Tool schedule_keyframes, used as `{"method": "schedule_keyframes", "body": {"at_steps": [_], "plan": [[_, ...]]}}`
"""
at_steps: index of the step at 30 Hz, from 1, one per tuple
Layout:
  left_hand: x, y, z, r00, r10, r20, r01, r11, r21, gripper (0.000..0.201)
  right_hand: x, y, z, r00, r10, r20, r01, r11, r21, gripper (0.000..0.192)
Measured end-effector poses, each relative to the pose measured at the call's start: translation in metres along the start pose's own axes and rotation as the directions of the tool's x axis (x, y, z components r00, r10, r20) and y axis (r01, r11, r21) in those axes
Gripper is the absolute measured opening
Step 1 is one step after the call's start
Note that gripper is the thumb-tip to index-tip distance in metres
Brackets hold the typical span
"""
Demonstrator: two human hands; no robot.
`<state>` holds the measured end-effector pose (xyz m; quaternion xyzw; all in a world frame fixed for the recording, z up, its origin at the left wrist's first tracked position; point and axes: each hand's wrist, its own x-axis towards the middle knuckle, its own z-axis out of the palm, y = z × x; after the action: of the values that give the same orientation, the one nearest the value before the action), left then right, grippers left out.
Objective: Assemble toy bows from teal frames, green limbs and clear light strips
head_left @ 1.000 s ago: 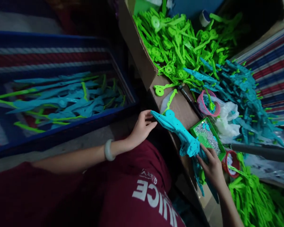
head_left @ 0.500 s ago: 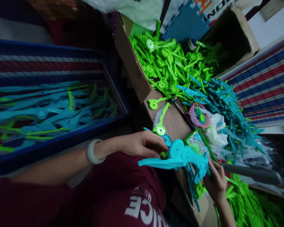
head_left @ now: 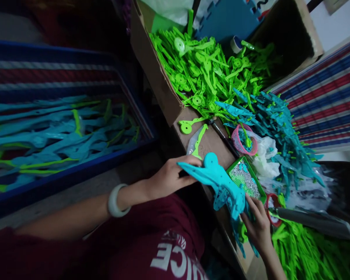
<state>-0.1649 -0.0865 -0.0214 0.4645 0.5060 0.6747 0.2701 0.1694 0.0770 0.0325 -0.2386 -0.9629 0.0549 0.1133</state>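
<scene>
Turquoise plastic piece (head_left: 218,181) between both hands

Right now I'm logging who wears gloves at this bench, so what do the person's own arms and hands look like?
No gloves: both the left hand and the right hand are bare, and the forearms are uncovered. A smooth, pale bangle circles the left wrist. The right wrist shows nothing worn. A dark red top with white block lettering covers the upper body.
</scene>
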Motion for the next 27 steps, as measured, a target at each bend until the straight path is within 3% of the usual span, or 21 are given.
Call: {"method": "schedule_keyframes", "body": {"at_steps": [3, 6, 9, 11, 14, 17, 19, 21, 27], "plan": [[-0.005, -0.014, -0.012, 0.987, -0.091, -0.133, 0.113, 0.980, 0.162, 0.035, -0.001, -0.009, 0.002, 0.994, 0.085, 0.070, -0.086, 0.996, 0.015, 0.055], [-0.016, -0.025, -0.026, 0.957, -0.125, -0.262, 0.195, 0.946, 0.260, 0.033, -0.002, -0.011, 0.005, 0.985, 0.129, 0.111, -0.131, 0.991, 0.015, 0.049], [-0.026, -0.032, -0.029, 0.902, -0.195, -0.384, 0.288, 0.937, 0.200, 0.031, -0.003, -0.009, 0.010, 0.978, 0.161, 0.129, -0.165, 0.986, 0.017, 0.045], [-0.031, -0.035, -0.021, 0.857, -0.304, -0.416, 0.350, 0.936, 0.037, 0.035, -0.004, -0.009, 0.014, 0.976, 0.167, 0.142, -0.171, 0.985, 0.018, 0.045], [-0.036, -0.036, -0.002, 0.779, -0.516, -0.356, 0.417, 0.851, -0.319, 0.045, -0.006, -0.010, 0.016, 0.971, 0.169, 0.168, -0.173, 0.985, 0.008, 0.045], [-0.038, -0.033, 0.016, 0.735, -0.667, -0.121, 0.477, 0.636, -0.607, 0.044, -0.009, -0.010, 0.012, 0.972, 0.166, 0.167, -0.166, 0.986, -0.015, 0.044], [-0.038, -0.030, 0.024, 0.731, -0.682, 0.014, 0.509, 0.532, -0.677, 0.038, -0.011, -0.010, 0.008, 0.975, 0.158, 0.155, -0.155, 0.987, -0.030, 0.044], [-0.038, -0.029, 0.029, 0.735, -0.677, 0.047, 0.518, 0.515, -0.683, 0.036, -0.011, -0.012, 0.006, 0.977, 0.158, 0.144, -0.153, 0.987, -0.046, 0.044], [-0.034, -0.031, 0.031, 0.721, -0.692, -0.028, 0.503, 0.552, -0.665, 0.032, -0.011, -0.018, 0.013, 0.949, 0.234, 0.211, -0.238, 0.971, -0.007, 0.049]]}}
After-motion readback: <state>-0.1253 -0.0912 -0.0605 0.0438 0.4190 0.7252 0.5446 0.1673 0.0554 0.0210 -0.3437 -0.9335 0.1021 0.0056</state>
